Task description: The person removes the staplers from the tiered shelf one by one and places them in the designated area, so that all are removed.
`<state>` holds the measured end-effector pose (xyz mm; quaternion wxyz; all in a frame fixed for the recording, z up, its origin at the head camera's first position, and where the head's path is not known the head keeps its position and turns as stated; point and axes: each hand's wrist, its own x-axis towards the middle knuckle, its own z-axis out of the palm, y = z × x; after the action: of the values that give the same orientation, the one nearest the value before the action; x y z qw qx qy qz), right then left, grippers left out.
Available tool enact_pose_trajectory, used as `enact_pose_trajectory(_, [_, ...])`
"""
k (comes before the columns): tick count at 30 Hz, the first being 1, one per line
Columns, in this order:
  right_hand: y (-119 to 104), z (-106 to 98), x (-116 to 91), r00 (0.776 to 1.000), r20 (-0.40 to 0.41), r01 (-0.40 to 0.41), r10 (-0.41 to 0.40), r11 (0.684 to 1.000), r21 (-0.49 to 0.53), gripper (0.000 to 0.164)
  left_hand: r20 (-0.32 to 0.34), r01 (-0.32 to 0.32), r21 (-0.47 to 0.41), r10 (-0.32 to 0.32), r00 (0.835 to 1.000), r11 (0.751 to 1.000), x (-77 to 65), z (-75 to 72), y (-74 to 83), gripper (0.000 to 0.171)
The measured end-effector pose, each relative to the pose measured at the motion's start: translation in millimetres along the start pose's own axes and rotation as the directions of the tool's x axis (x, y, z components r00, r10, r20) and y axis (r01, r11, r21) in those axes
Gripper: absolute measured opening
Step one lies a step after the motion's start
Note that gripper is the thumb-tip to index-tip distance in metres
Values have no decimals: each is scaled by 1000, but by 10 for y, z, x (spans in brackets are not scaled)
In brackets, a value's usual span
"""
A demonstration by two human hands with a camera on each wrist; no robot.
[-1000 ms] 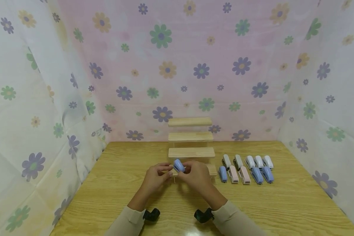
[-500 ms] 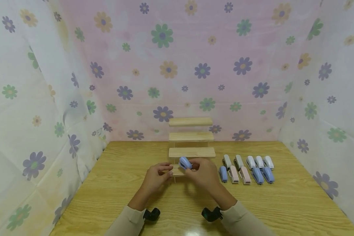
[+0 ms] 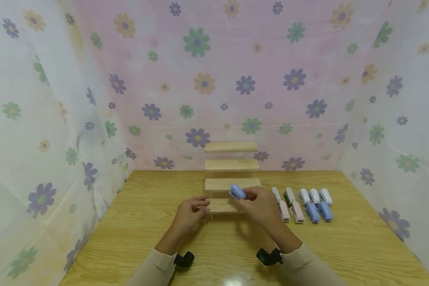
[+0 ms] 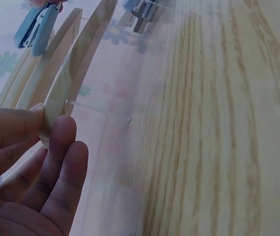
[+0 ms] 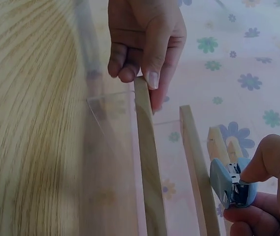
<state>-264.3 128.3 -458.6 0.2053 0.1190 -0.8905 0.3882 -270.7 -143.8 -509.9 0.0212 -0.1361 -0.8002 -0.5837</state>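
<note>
My right hand [image 3: 262,206] pinches a small blue stapler [image 3: 237,191] between thumb and fingers, held up over the right part of a stepped wooden display rack. In the right wrist view the stapler [image 5: 221,183] shows its metal parts, with the thumb against it. At the rack's left side, my left hand [image 3: 189,214] grips the end of the lowest board [image 3: 223,205]. The left wrist view has its thumb on one face of that board [image 4: 63,93] and fingers round the other. Clear supports show below the board.
Right of the rack, two rows of small staplers stand on the wood-grain table [image 3: 146,238]: white and grey ones [image 3: 313,196] behind, pink [image 3: 296,212] and blue [image 3: 312,212] ones in front. My right hand hides part of them. Flowered cloth [image 3: 221,79] encloses the back and sides.
My right hand has carried the blue stapler right and slightly up, away from my left hand, and now covers a blue stapler in the front row. The left hand has stayed at the board's end.
</note>
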Motion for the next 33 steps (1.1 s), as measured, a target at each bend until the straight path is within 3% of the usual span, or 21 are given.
enact_pose_trajectory(12, [241,-285,-84,996,-84,33,-35,999,-30,25,-11,14,-20,-14,1000,1000,-14,-7,16,26])
enact_pose_trajectory(20, [540,-566,-152,990,-137,-51,43,997,-54,29,-11,24,-21,-24,1000,999,-3,1,39,27])
enact_pose_trajectory(23, [636,-659,-161,983,-175,-66,53,995,-73,29,-17,34,-16,-34,999,999,-52,2,173,27])
enact_pose_trajectory(33, [990,-987,-192,962,-250,-146,110,981,-131,29,-2,17,2,-17,1000,1000,8,-2,24,26])
